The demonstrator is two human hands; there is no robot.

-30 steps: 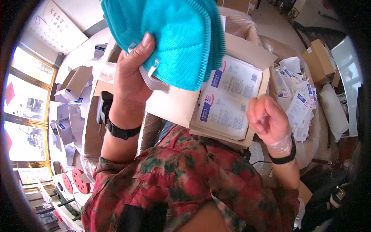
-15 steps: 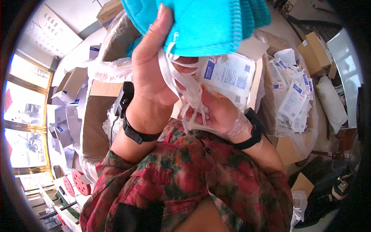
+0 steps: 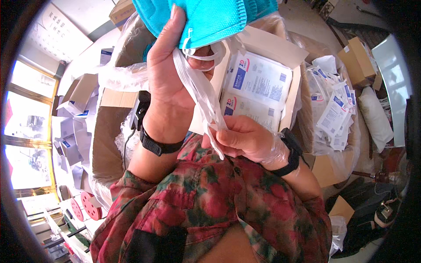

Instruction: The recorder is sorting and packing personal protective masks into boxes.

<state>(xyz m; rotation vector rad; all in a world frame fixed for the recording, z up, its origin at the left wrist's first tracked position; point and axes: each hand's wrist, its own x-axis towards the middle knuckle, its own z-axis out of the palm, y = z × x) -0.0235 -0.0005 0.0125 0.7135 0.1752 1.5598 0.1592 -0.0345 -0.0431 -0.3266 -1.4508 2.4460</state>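
A stack of turquoise face masks point(image 3: 206, 22) is gripped at the top of the view by my left hand point(image 3: 169, 83), its thumb lying along the near side. White elastic straps point(image 3: 193, 83) hang from the masks in a bundle. Lower down, my right hand point(image 3: 247, 138) pinches the loose ends of those straps between thumb and fingers. Behind my hands an open carton point(image 3: 287, 114) holds white printed sachets point(image 3: 258, 79) with blue labels.
On the right, a plastic-lined box point(image 3: 307, 131) is heaped with more sachets. To the left stands a large plastic-lined cardboard box point(image 3: 105, 140), with several small folded cartons point(image 3: 74, 140) beyond it. A white bag point(image 3: 375, 118) lies at far right.
The masks have shifted left and slightly up with my left hand. My right hand has moved a little right and down, drawing the straps straighter. More of the carton's sachets show.
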